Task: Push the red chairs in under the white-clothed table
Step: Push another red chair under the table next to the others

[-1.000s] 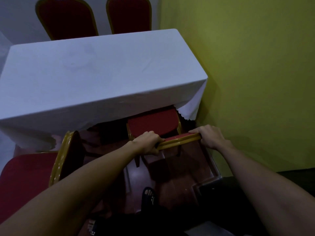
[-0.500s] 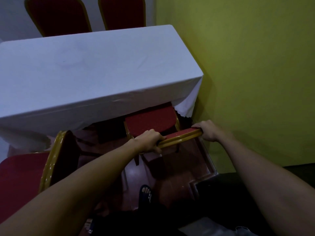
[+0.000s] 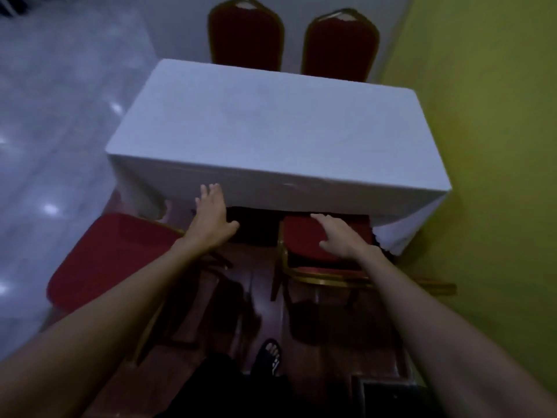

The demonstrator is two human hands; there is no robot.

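The smooth white-clothed table point(image 3: 271, 128) now hides the front of the padded, gilt-framed right chair point(image 3: 304, 242) below its near edge, both hands having let go of its backrest, so the left chair point(image 3: 111, 257) remains; the left hand point(image 3: 211, 218) and right hand point(image 3: 337, 236) hover spread, empty.
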